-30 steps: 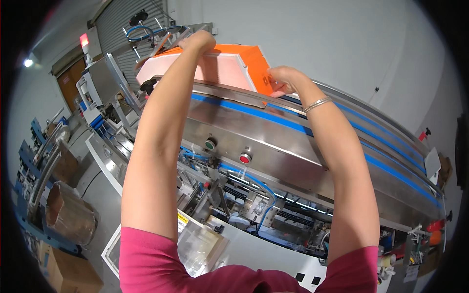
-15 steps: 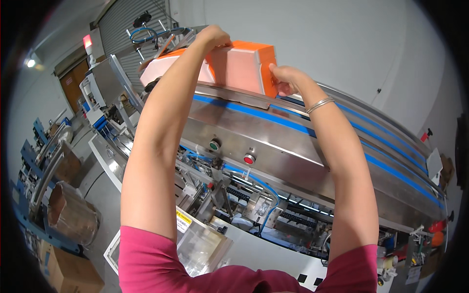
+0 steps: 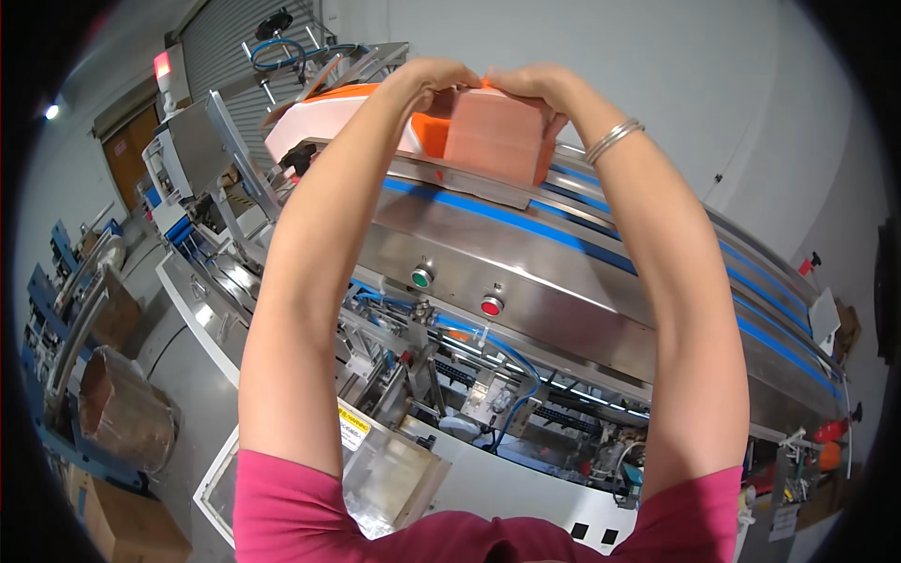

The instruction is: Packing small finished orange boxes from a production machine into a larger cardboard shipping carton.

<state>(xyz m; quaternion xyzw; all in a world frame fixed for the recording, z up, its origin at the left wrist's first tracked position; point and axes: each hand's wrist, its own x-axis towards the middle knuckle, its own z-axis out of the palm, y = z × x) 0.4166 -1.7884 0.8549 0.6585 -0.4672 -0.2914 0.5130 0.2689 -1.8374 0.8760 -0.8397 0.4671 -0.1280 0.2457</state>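
Note:
An orange-and-white stack [image 3: 496, 141], which looks like packed flat cartons, stands on the blue-belted metal rail of a machine. My left hand [image 3: 439, 77] curls over its upper left edge, the fingertips partly hidden behind it. Across the top right corner lies my right hand [image 3: 530, 84], thumb on top and fingers down the right end. The two hands nearly meet above the stack. Left of it, behind my left forearm, a longer orange-and-white row [image 3: 324, 117] rests on the same rail. An orange face shows in the gap between the two.
Below the rail, the steel panel [image 3: 563, 300] carries a green button [image 3: 421, 277] and a red button [image 3: 491, 306]. An open bay with blue hoses [image 3: 516, 361] lies beneath. Blue belts [image 3: 751, 324] run off to the right. Cardboard boxes [image 3: 131, 516] stand at lower left.
My right hand has moved from the stack's right end up onto its top, closer to my left hand. The right-hand stack now stands apart from the row, with a gap showing.

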